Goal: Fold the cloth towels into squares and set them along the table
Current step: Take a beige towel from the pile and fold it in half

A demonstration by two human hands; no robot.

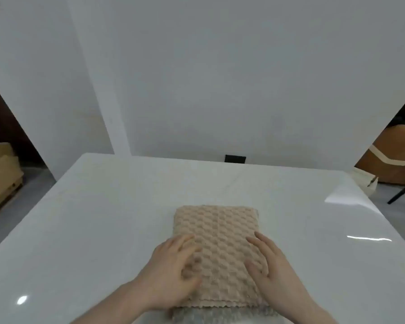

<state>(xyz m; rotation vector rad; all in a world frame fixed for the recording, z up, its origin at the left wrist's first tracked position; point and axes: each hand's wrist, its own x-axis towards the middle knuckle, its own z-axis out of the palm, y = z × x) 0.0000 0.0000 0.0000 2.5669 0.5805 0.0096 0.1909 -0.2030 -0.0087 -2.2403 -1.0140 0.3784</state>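
Note:
A beige towel [216, 232] with a bumpy waffle texture lies folded into a rectangle on the white table [91, 230], near the front edge at the middle. My left hand [173, 270] lies flat on its left near part, fingers spread and pointing away from me. My right hand [270, 267] lies flat on its right near part, fingers straight. Both hands press on the cloth and curl round nothing. A strip of grey textured cloth [220, 315] shows just under the towel's near edge.
White wall panels stand close behind the table's far edge, with a small black plate [235, 158] at their foot. Cardboard boxes [0, 174] sit on the floor to the left. Brown boxes and a black stand [402, 190] are on the right.

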